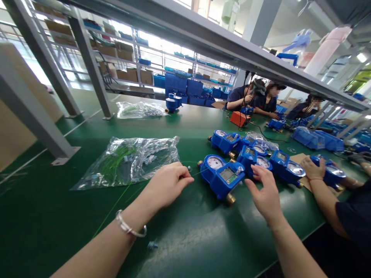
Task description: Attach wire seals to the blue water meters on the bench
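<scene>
My left hand (168,182), with a silvery bracelet at the wrist, is closed in a pinch on a thin green wire (113,208). The wire trails back under the forearm, and a fine strand runs from the fingertips toward the nearest blue water meter (213,178). That meter lies face up, with a round dial, a small display and brass pipe ends. Just right of its display my right hand (266,195) hovers with thumb and fingers apart, holding nothing visible. Left of the meter lies a clear plastic bag (162,150) of green wires and small pale-blue pieces.
More blue meters (224,142) crowd behind and to the right. A small pale-blue piece (152,245) lies near my left forearm. A co-worker's hand (313,170) rests on a meter at right. Metal shelf posts (89,65) stand on the green table's left.
</scene>
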The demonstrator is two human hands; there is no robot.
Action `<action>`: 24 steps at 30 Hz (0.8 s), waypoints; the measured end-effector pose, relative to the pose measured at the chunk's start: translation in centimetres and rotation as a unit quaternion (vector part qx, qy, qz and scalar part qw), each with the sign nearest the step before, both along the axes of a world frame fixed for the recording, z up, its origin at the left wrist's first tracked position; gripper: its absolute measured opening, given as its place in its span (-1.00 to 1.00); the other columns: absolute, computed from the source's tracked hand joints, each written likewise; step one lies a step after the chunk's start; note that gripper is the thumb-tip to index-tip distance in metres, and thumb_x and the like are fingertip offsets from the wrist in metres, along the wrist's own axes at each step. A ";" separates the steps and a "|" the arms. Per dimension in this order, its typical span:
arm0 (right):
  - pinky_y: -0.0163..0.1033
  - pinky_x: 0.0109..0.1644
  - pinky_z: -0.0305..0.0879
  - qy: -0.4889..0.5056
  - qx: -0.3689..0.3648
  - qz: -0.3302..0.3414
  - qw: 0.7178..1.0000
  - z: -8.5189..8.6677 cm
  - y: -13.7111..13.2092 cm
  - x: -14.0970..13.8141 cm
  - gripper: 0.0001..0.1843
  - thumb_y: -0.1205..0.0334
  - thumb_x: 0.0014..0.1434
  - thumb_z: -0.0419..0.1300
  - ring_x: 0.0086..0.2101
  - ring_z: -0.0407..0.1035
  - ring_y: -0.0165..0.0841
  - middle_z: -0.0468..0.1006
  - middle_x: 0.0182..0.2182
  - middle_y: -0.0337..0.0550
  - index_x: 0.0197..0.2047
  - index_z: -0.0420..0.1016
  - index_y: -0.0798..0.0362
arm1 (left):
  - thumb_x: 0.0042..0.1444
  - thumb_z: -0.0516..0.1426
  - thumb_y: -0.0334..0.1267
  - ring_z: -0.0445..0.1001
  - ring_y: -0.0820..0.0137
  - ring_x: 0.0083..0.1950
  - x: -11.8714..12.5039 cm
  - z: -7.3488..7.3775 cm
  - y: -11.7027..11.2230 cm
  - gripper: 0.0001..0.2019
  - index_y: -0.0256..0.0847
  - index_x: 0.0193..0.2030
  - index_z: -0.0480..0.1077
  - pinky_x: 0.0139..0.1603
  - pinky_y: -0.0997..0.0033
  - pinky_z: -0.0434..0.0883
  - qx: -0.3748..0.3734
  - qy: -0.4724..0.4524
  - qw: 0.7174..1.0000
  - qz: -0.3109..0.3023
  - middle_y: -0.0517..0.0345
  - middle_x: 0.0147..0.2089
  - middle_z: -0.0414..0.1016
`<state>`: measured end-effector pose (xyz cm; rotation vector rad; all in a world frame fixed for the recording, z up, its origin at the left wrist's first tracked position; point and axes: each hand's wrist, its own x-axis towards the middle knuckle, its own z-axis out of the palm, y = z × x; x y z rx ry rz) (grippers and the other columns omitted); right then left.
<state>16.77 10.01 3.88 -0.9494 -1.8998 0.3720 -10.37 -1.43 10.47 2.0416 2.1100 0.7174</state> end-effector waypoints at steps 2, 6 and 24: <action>-0.05 -0.03 0.31 0.049 -0.019 -0.009 0.999 -0.4 -3.9 -0.5 -0.74 0.20 0.21 0.06 -0.11 0.34 -0.24 0.43 -0.13 -0.03 -0.05 0.39 0.02 | 0.10 0.11 -0.10 0.37 0.40 -0.34 1.5 2.0 -1.1 -0.78 -0.19 -0.39 0.44 -0.32 0.42 0.28 -0.008 -0.152 0.988 -0.006 0.20 -0.40 0.41; -0.02 0.12 0.20 0.054 -0.062 0.134 0.988 -0.5 -10.0 -2.6 -0.61 0.24 0.22 0.02 0.06 0.23 -0.21 0.33 0.06 -0.03 0.12 0.24 0.00 | 0.09 0.14 -0.17 0.42 0.41 -0.32 4.7 2.8 -2.4 -0.84 -0.21 -0.38 0.42 -0.25 0.43 0.36 -0.006 -0.440 0.894 -0.083 0.20 -0.36 0.45; -0.33 -0.36 0.19 0.159 -0.213 0.115 0.957 1.4 -7.6 -3.1 -0.81 0.11 0.17 0.13 -0.42 0.24 -0.45 0.33 -0.45 -0.24 -0.28 0.50 0.03 | 0.02 0.22 -0.23 0.24 0.55 -0.42 8.2 -2.7 -0.5 -0.88 -0.25 -0.40 0.45 -0.39 0.60 0.24 0.005 -0.618 0.785 -0.030 0.24 -0.46 0.30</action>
